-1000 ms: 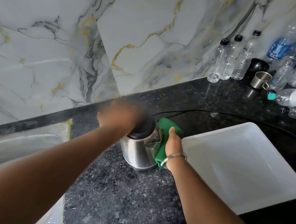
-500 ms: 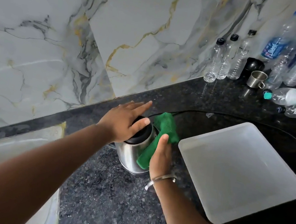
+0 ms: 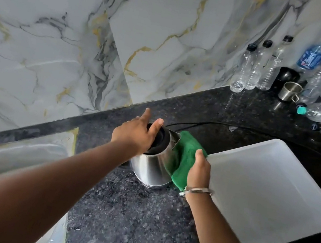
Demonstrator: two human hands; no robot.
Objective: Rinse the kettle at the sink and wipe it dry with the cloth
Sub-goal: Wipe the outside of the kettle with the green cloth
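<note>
A steel kettle (image 3: pixel 151 167) with a black lid stands on the dark granite counter (image 3: pixel 131 217), right of the sink (image 3: pixel 2 159). My left hand (image 3: pixel 134 135) rests flat on the lid, fingers spread, steadying it. My right hand (image 3: pixel 200 169) presses a green cloth (image 3: pixel 184 154) against the kettle's right side, over the spout. The kettle's handle is hidden behind my left hand.
A white rectangular tray (image 3: pixel 270 191) lies just right of the kettle. A black cord (image 3: pixel 218 125) runs behind it. Several plastic bottles (image 3: pixel 254 69) and a steel cup (image 3: pixel 289 91) crowd the back right corner. A marble wall rises behind the counter.
The cloth has slid down and around the kettle's right side with my right hand. My left hand stays on the lid, fingers lifting a little.
</note>
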